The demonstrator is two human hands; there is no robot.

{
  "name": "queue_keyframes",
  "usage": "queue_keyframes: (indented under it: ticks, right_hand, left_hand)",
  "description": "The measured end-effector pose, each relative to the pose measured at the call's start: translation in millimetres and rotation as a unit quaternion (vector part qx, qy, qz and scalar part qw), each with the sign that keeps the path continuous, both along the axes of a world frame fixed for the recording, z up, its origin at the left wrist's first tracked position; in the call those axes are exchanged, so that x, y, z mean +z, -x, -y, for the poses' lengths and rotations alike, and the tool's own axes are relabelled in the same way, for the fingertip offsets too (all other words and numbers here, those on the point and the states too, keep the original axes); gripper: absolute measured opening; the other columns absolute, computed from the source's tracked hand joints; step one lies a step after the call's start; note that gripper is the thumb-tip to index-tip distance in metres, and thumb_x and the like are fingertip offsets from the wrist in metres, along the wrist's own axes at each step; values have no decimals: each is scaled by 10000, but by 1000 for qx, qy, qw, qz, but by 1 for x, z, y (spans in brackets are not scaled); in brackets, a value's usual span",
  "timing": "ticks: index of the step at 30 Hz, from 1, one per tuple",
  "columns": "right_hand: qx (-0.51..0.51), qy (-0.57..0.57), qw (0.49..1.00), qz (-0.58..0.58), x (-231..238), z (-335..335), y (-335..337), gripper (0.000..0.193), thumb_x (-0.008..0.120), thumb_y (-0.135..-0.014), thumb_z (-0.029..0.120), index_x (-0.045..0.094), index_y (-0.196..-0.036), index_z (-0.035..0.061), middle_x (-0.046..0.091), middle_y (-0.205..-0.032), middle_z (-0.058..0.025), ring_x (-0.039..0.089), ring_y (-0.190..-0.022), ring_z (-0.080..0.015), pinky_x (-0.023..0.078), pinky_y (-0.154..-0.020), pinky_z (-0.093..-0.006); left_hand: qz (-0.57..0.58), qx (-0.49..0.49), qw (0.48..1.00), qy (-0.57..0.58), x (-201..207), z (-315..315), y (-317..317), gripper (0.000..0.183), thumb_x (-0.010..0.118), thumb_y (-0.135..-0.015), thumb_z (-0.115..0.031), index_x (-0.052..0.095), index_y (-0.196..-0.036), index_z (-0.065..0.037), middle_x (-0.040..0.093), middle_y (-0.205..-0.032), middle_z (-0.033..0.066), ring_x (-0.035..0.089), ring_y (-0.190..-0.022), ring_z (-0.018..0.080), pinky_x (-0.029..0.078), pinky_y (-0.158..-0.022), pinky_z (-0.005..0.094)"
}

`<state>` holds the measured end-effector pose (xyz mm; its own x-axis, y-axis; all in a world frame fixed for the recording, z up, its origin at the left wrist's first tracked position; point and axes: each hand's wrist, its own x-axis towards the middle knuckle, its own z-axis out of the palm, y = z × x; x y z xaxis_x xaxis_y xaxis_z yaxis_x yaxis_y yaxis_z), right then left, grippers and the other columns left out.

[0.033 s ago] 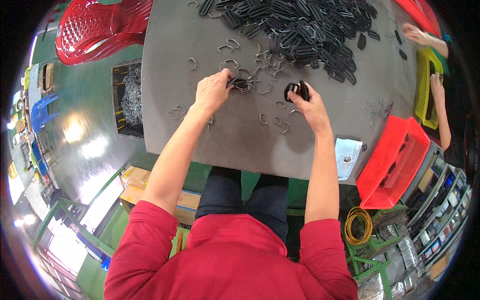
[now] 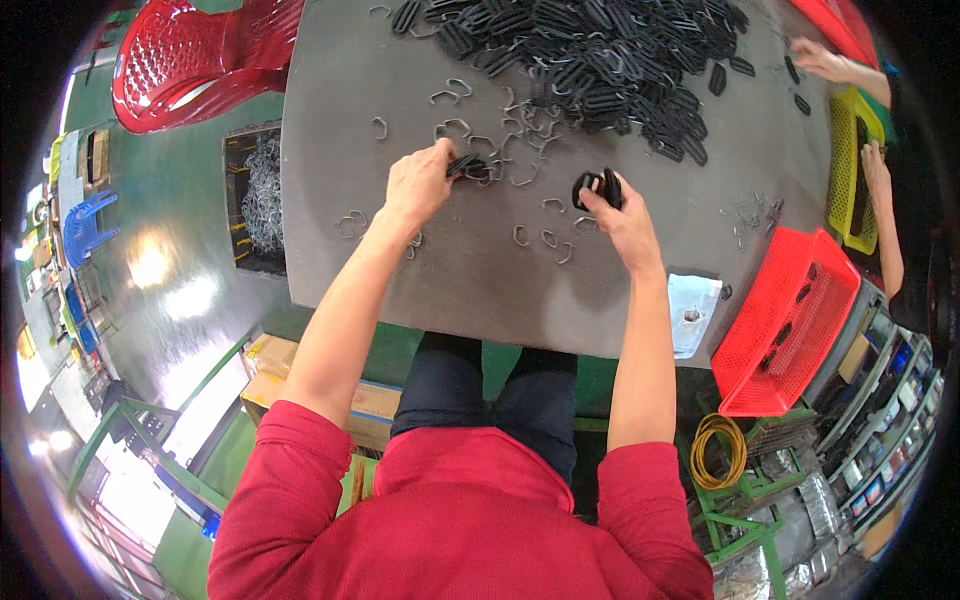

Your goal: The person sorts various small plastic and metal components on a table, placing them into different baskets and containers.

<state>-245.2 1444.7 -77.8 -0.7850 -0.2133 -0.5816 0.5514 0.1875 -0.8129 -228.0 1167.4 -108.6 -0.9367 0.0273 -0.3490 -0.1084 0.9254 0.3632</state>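
Observation:
My left hand [image 2: 418, 185] is over the middle of the grey table, its fingers closed on a black oblong ring-shaped piece [image 2: 464, 164]. Several thin C-shaped metal clips [image 2: 506, 128] lie scattered just beyond and beside it. To the right, my right hand [image 2: 622, 215] grips several similar black pieces [image 2: 598, 188] between thumb and fingers, above the tabletop. A few more metal clips [image 2: 549, 238] rest between my two hands. At the far side of the table spreads a large heap of black oblong pieces [image 2: 590, 60].
A red basket [image 2: 742, 345] with a few black pieces stands at the table's right edge, beside a pale blue packet [image 2: 690, 315]. Another person's hand [image 2: 822, 62] reaches in near a yellow-green basket [image 2: 838, 200]. A crate of metal clips [image 2: 240, 185] stands left of the table.
The black piece in my left hand shows at a slightly different tilt. My right hand and its black pieces have shifted slightly right. The other person's upper hand has moved a little left.

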Motion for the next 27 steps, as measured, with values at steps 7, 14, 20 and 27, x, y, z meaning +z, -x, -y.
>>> queue_keyframes:
  ticks: [7,14,20,27]
  right_hand:
    - [-102,25,994,19,24,-121,-60,195,683,-811,207,527,-838,91,448,-692,72,358,-585,-36,277,-507,-209]
    - [-360,-42,930,-56,94,-305,-128,161,615,-879,193,508,-916,79,427,-684,45,298,-504,-35,236,-443,-203]
    - [-45,-436,898,-30,39,-399,-174,450,679,-797,157,472,-1158,-13,547,-1010,-101,528,-975,-242,411,-865,-370]
    - [-46,-547,827,-117,57,-353,-153,470,657,-793,129,476,-1217,40,452,-1195,-183,429,-1151,-344,345,-984,-411]
  left_hand:
    - [72,74,994,-32,8,-4,2,229,657,-788,-258,552,-887,-80,653,-841,126,632,-808,303,476,-685,417]
    - [53,357,719,-594,16,2,-31,163,562,-875,-88,498,-1024,-83,628,-943,59,615,-979,248,519,-753,370]
    - [-16,386,593,-706,19,-32,-9,245,617,-857,-161,509,-1051,-57,619,-898,66,634,-807,234,503,-677,291]
    - [-156,133,972,-111,-23,-15,14,358,701,-776,-229,570,-1062,-59,654,-874,99,625,-792,211,474,-677,339]
